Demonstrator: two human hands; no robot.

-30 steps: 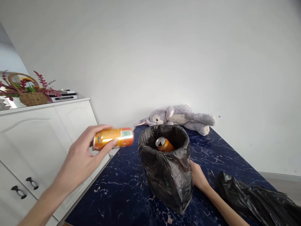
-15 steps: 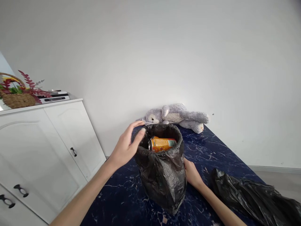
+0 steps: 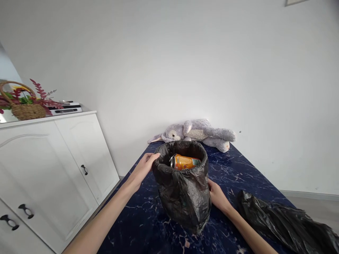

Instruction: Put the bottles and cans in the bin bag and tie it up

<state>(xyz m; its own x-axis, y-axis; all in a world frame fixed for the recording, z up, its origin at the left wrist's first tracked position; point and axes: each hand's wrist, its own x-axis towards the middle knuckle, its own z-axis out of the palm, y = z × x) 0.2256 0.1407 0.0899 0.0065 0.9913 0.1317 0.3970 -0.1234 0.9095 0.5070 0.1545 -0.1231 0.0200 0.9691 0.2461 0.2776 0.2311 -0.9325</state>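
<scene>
Standing upright mid-table (image 3: 238,165) in the head view, the black bin bag (image 3: 182,190) is bracketed by both hands: left hand (image 3: 144,167) has its fingers curled on the rim at the bag's left side, touching the film, pinch not clearly closed; right hand (image 3: 218,195) presses against the bag's lower right flank, fingers tucked behind the plastic, so whether it grips or just steadies I cannot tell. Bag looks thin, soft, crinkly and slippery, no stiffness of its own, likely to sag or tip if released; best hold is probably the bunched rim, or both flanks low down. Orange can (image 3: 185,162) lies on its side in the mouth, light and rigid, smooth metal, may roll or shift the load. Anything under it is hidden; bag depth and fill not readable. Second black bag (image 3: 286,222) lies crumpled at right, cut by the frame edge. Plush toy (image 3: 196,132) at the far end by the wall. White cabinet (image 3: 53,162) at left, flower basket (image 3: 25,104) on top, partly cropped.
</scene>
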